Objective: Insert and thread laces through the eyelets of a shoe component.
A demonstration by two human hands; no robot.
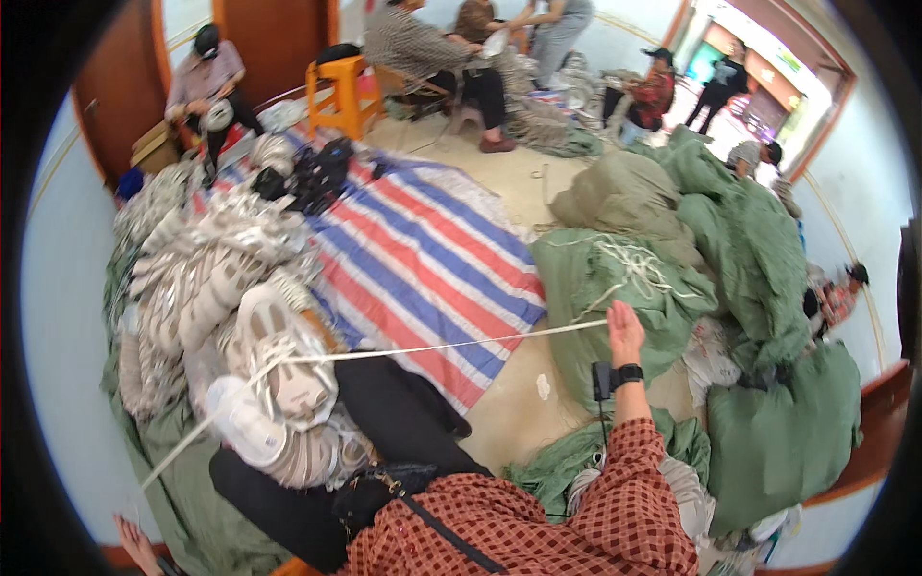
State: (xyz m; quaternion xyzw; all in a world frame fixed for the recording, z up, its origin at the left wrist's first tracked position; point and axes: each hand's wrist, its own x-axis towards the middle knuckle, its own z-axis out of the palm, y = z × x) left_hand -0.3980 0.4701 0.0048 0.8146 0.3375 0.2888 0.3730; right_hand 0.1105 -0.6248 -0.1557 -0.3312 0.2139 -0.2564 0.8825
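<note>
A long white shoelace (461, 343) is pulled taut across the view and looped or crossed over a beige and white shoe upper (294, 386) on my lap. My right hand (626, 331), arm stretched forward and right, grips one end. At the lower left edge my left hand (137, 545) is only partly in view, pulling the other end; its fingers are partly cut off. The upper lies on a stack of similar uppers (305, 456) across my black-trousered legs. A pale rounded piece (247, 420) rests against the stack's left side.
A large pile of shoe uppers (206, 254) rises at the left. Ahead lies a striped sheet (413, 259) with black bags. Green sacks (759, 259) fill the right; one (576, 317) carries loose white laces (642, 264). An orange stool (336, 96) and several seated people are farther back.
</note>
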